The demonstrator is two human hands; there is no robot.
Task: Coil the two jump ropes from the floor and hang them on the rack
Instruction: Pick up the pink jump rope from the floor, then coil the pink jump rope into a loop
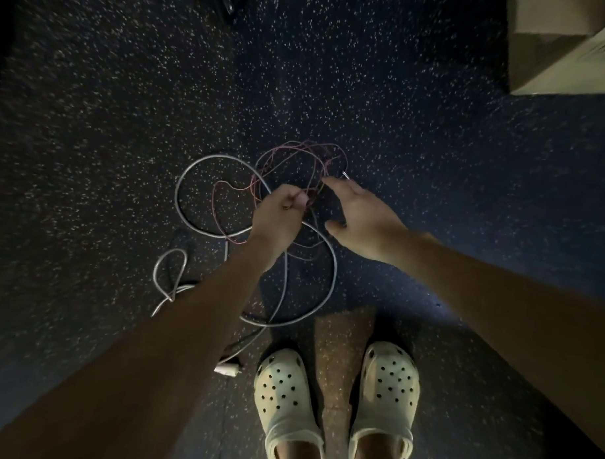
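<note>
Two jump ropes lie tangled on the dark speckled floor. The thick grey rope (pixel 193 170) forms big loops, and its white handle (pixel 228 369) lies near my left shoe. The thin pink rope (pixel 290 151) spreads in loose strands over it. My left hand (pixel 277 214) has its fingers curled, pinching strands of the pink rope above the tangle. My right hand (pixel 360 217) hovers just to the right with fingers spread, its fingertips near a pink strand and a small metal end (pixel 346 176), holding nothing.
My two feet in white clogs (pixel 288 400) stand right behind the ropes. A pale box-like object (pixel 557 63) sits at the upper right. Dark equipment shows dimly at the top edge (pixel 230 0). No rack is in view.
</note>
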